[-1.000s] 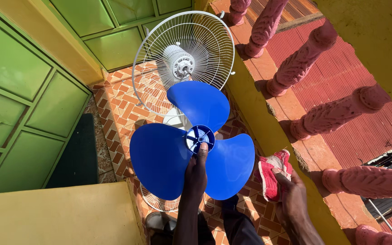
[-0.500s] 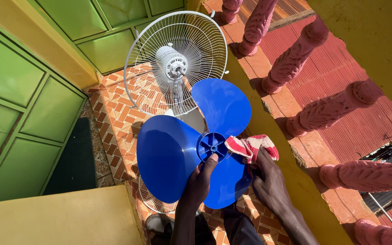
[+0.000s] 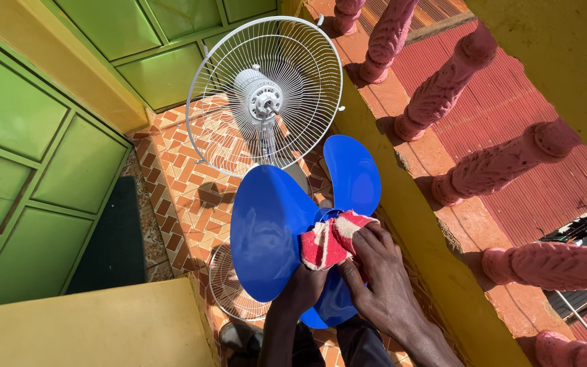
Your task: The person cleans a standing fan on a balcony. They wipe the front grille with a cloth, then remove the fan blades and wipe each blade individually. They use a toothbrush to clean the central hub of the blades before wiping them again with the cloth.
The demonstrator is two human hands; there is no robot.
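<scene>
A blue three-blade fan propeller (image 3: 270,228) is held in front of me, tilted toward the right. My left hand (image 3: 304,289) grips it from below, near the hub. My right hand (image 3: 382,278) presses a red and white cloth (image 3: 331,239) onto the hub and covers it. Behind stands a white fan (image 3: 266,98) with its rear wire guard and bare motor shaft, blade off.
A second white wire guard (image 3: 236,285) lies on the orange patterned tile floor (image 3: 191,177) below the blade. Green panelled doors (image 3: 42,156) are at left, a yellow ledge (image 3: 90,326) at lower left, a pink balustrade (image 3: 504,166) on a yellow parapet at right.
My right hand brought the cloth from the right side onto the blade's hub. The blade turned and tilted to the right in my left hand.
</scene>
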